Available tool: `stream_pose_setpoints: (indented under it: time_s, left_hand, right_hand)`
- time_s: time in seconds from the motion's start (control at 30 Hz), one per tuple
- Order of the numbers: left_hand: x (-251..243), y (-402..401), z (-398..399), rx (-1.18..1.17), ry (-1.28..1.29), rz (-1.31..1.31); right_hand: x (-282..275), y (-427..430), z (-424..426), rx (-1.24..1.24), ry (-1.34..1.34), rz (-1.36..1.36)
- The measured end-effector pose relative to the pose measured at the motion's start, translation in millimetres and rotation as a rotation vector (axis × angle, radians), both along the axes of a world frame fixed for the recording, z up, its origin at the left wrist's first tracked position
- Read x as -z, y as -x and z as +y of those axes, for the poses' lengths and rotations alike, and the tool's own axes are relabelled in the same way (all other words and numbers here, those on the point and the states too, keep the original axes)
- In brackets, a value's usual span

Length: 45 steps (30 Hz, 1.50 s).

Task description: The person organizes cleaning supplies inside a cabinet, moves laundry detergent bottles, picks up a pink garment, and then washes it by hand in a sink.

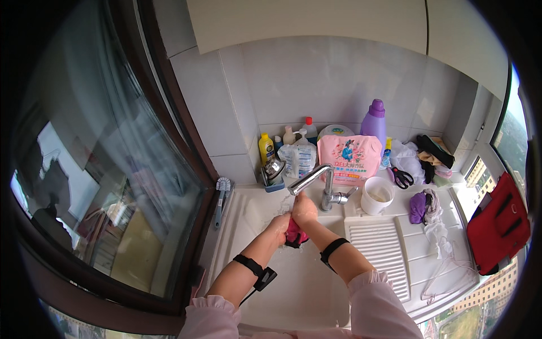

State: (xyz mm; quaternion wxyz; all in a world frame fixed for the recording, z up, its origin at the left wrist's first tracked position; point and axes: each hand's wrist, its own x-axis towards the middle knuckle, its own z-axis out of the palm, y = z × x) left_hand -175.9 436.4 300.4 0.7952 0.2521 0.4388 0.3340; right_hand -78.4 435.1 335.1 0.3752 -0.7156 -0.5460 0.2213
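Note:
Both my hands are close together under the spout of a chrome faucet (326,186), over a white sink basin (296,292). Between them they grip a wet pink cloth item (295,234) with dark edging, bunched up. My left hand (279,226) holds it from the left side. On the right, my right hand (305,208) is closed around its upper part, just below the spout. Water splashes around the fingers. The fingertips and much of the cloth are hidden by the hands.
Behind the faucet stand a pink detergent bag (350,159), a purple bottle (374,120) and a white tub (377,195). Black-handled scissors (401,178) lie right of these. A ribbed washboard (379,254), purple cloth (417,207) and clothes hangers (449,275) are at right; a brush (221,203) at left.

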Motion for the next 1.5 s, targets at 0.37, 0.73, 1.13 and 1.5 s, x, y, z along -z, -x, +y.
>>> stream_pose_setpoints:
  time_s: [0.37, 0.73, 1.13, 1.5]
  left_hand:
    - [-45.6, 34.8, 7.2, 0.134, -0.174, 0.167]
    - [0.4, 16.5, 7.8, -0.006, -0.012, -0.043]
    - [-39.2, 57.6, 12.0, 0.197, -0.336, 0.322]
    - [-42.9, 32.1, 1.4, 0.286, -0.552, 0.316]
  right_hand:
    - [30.1, -58.6, 22.0, -0.214, 0.094, 0.488]
    - [12.8, 11.7, -5.1, -0.128, -0.178, -0.194]
    - [23.4, -70.5, 11.0, -0.344, 0.108, 0.604]
    - [-0.5, -47.2, -5.5, -0.516, 0.089, 0.708]
